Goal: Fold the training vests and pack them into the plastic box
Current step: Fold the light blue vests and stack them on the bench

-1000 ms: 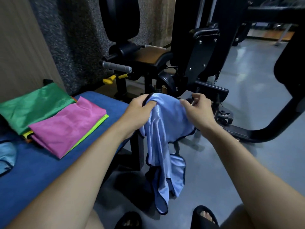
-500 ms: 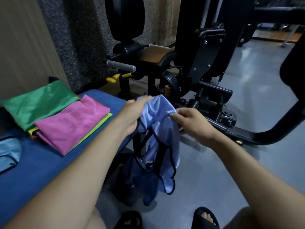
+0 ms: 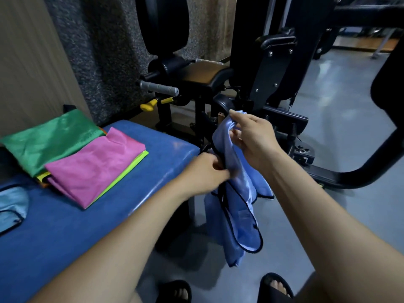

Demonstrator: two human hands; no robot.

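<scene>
While the blue padded tabletop (image 3: 72, 228) fills the left, a grey gym floor (image 3: 341, 119) and black exercise machine (image 3: 258, 68) take the centre and right; wood panel and speckled wall at 10–11 o'clock. Far left edge, at 9 o'clock: part of a light blue vest (image 3: 12, 203) with dark trim lying on the tabletop. Next right, a folded stack: green vest (image 3: 48, 138) at the back, pink vest (image 3: 96, 165) overlapping its front, lime-yellow vest (image 3: 129, 171) edge showing under the pink. Stack's long axis runs roughly 8 to 2 o'clock.

Centre: left hand (image 3: 203, 173) closed on the dark-trimmed edge of the blue vest (image 3: 240, 197), just off the tabletop's right corner. Right hand (image 3: 251, 138) pinches the vest's top at about 12 o'clock of the left hand, higher up. Vest hangs in the air over the floor, long axis near vertical, top at 12, loose end at 6, above two sandalled feet (image 3: 273, 285).

Versus half a second ago: hands were level and side by side at the vest's top; now left hand is lower, right hand above it, fabric bunched narrower. Stack unchanged.
</scene>
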